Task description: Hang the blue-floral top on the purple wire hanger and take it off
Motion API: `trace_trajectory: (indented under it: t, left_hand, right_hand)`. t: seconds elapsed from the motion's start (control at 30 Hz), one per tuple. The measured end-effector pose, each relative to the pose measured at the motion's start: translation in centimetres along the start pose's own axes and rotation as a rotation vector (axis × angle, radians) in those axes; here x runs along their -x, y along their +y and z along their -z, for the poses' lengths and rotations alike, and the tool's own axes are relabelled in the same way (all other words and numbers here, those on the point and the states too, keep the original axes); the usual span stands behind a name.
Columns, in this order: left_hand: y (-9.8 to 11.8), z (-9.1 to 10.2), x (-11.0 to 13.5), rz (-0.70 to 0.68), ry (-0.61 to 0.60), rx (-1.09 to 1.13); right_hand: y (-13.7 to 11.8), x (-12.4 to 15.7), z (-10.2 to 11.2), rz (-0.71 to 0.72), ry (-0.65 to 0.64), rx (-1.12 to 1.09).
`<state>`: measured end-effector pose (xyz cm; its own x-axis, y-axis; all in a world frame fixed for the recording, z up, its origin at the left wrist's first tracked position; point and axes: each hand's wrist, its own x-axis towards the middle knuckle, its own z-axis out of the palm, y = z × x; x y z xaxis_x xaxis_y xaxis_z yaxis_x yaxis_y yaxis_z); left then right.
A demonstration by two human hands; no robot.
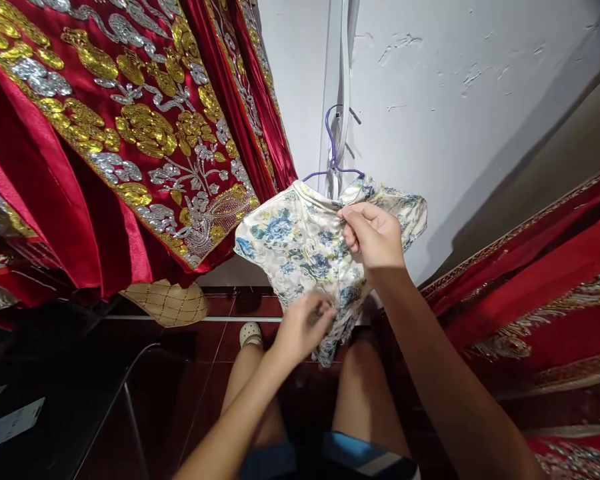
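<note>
A white blouse (280,247) with a blue and yellow floral print hangs on a purple hanger (333,150), facing me. My right hand (375,235) pinches the fabric near the blouse's neckline, thumb on top and fingers curled. Lower down, my left hand (303,323) is in front of the blouse's lower part. Its fingers are curled and smeared by motion, so whether it touches the cloth does not show.
Red garments with gold and silver sequins (145,127) hang at the left, and more red embroidered cloth (545,313) is at the right. A white wall (460,100) stands behind. A black table (45,373) with a paper card (13,423) is lower left.
</note>
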<state>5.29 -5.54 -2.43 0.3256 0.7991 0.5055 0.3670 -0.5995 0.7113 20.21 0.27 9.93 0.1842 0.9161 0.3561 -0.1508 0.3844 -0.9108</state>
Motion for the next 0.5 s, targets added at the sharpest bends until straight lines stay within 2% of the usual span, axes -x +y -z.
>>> trace_trajectory:
  t: [0.1, 0.13, 0.23, 0.3, 0.37, 0.43, 0.5]
  left_hand:
    - [2.6, 3.6, -5.8, -0.199, 0.250, -0.005]
    - [3.5, 4.5, -7.8, -0.235, 0.288, -0.050]
    - [5.4, 5.8, -12.3, -0.347, 0.243, -0.200]
    - [6.1, 6.0, -13.7, -0.396, 0.238, -0.280]
    - [6.5, 6.3, -14.1, -0.419, 0.288, -0.320]
    - [6.7, 7.1, -13.9, -0.415, 0.388, -0.303]
    - [6.3, 8.7, -13.6, -0.381, 0.542, -0.228]
  right_hand:
    - [-0.1, 0.3, 0.2, 0.037, -0.029, 0.040]
    - [-0.3, 0.3, 0.2, 0.048, -0.036, 0.050]
    - [-0.9, -0.1, 0.1, 0.091, -0.023, 0.095]
    - [-0.7, -0.5, 0.1, 0.132, -0.009, 0.139]
    - [0.3, -0.9, 0.4, 0.147, -0.012, 0.204]
    - [2.2, -0.8, 0.9, 0.103, -0.046, 0.284]
    - [4.3, 0.0, 1.5, 0.002, -0.076, 0.344]
